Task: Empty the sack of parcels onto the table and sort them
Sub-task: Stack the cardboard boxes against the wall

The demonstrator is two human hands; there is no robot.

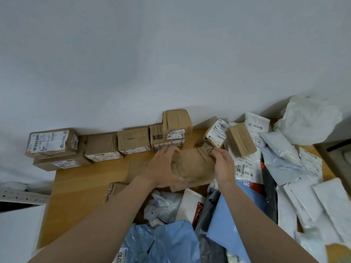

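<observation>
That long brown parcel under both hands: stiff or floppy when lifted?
The brown parcel looks creased and crumpled, so it may sag somewhat. Its flat cardboard wrap suggests fairly light. With the left hand and right hand near opposite ends, it should lift evenly.

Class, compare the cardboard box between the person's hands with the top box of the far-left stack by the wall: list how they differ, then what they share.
The held box shows plain brown tape on top; the far-left box carries a large white label. The held box is out over the table, gripped by the left hand and right hand; the far-left box sits untouched on a lower box. Both are brown cardboard.
</observation>
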